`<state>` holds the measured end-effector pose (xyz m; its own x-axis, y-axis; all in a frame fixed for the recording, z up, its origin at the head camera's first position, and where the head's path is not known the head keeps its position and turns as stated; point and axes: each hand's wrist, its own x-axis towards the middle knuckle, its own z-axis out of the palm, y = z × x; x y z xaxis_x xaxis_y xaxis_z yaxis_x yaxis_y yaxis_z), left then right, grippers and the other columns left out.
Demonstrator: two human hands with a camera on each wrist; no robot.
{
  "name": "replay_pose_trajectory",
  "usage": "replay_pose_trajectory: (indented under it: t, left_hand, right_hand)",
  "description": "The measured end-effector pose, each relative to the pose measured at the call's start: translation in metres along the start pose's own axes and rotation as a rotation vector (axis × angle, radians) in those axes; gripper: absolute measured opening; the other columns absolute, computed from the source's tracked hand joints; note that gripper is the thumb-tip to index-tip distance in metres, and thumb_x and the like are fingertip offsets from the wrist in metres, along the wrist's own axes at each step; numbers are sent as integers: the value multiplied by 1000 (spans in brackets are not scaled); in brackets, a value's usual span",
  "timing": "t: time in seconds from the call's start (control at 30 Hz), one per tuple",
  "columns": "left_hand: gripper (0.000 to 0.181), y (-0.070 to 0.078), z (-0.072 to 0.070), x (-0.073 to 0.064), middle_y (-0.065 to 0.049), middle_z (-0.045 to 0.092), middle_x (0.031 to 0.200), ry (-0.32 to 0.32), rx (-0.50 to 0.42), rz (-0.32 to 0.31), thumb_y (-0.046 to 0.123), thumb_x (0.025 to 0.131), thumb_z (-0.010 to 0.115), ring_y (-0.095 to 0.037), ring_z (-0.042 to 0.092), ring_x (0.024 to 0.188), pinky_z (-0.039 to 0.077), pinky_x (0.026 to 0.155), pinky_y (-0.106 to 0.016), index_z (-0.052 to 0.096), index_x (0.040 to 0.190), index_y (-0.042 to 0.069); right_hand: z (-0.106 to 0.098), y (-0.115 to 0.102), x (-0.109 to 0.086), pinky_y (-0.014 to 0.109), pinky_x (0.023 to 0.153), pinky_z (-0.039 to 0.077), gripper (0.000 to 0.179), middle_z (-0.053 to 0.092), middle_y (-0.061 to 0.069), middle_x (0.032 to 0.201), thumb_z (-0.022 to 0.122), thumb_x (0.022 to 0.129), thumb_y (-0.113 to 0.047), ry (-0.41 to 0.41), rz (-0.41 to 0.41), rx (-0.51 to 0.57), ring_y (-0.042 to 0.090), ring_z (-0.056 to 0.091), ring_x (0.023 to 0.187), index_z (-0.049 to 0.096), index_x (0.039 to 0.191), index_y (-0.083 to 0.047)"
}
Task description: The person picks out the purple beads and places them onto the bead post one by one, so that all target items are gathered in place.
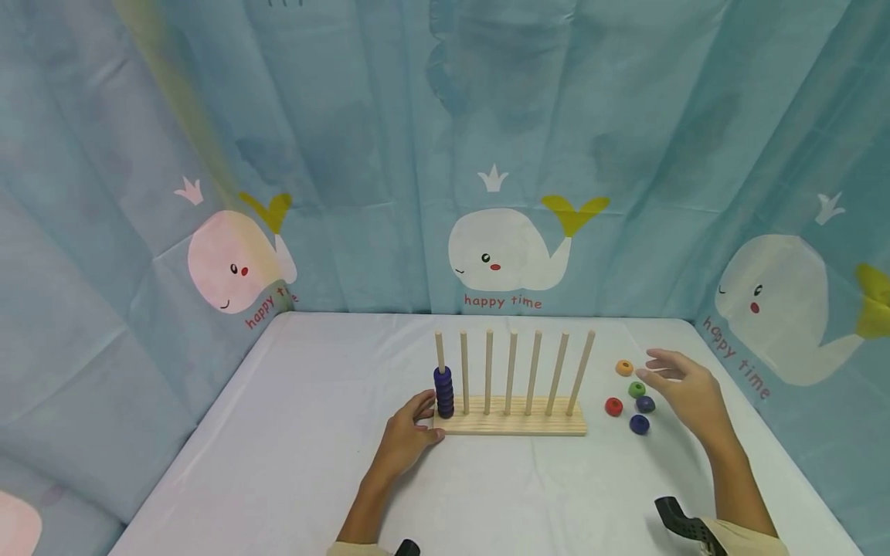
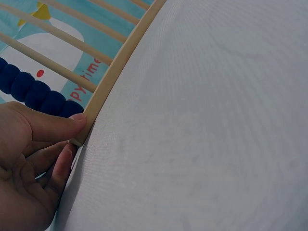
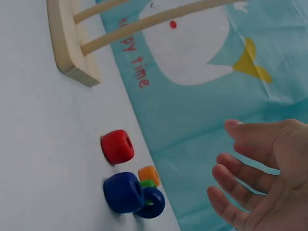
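Observation:
A wooden peg rack (image 1: 514,425) stands upright with a row of several thin rods on a flat base. Dark blue beads (image 1: 443,392) are stacked on its leftmost rod; the other rods are bare. My left hand (image 1: 409,436) pinches the left end of the base between thumb and fingers, seen close up in the left wrist view. To the right, my right hand (image 1: 687,390) hovers with relaxed fingers and holds nothing. Loose beads lie beside it: an orange bead (image 1: 624,368), a green bead (image 1: 636,389), a red bead (image 3: 117,147) and two blue beads (image 3: 123,192).
A white cloth (image 1: 292,432) covers the table. Behind and along the sides hangs a light blue curtain (image 1: 375,154) printed with whales. A black strap piece (image 1: 681,521) sits at the right wrist.

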<state>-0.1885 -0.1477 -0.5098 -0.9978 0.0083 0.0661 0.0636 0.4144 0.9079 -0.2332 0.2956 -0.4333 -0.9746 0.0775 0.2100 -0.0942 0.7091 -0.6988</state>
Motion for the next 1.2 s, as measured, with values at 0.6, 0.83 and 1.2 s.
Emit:
replay_pose_trajectory:
  t: [0.6,0.83,1.2]
  left_hand:
    - [68,1,-1,-3,-5,56,137,6,-1,2,6,80,76,-22,57,117,50,91,-38,48,142,12]
    - [69,-1,-1,-1,-4,56,138,-1,0,-1,6,81,76,-21,57,117,51,91,-35,48,143,13]
    - [68,-1,0,0,-5,56,137,2,8,16,5,80,76,-21,58,116,51,90,-34,48,143,11]
  right_hand:
    - [12,29,3,62,86,46,67,57,27,127,64,92,-46,-143,103,-41,48,51,117,47,140,-2]
    - [15,39,3,61,83,47,65,56,30,125,64,92,-42,-179,138,-77,49,50,114,47,138,1]
    - [15,44,3,61,84,48,65,55,35,123,69,89,-36,-232,139,-112,53,51,111,48,135,5]
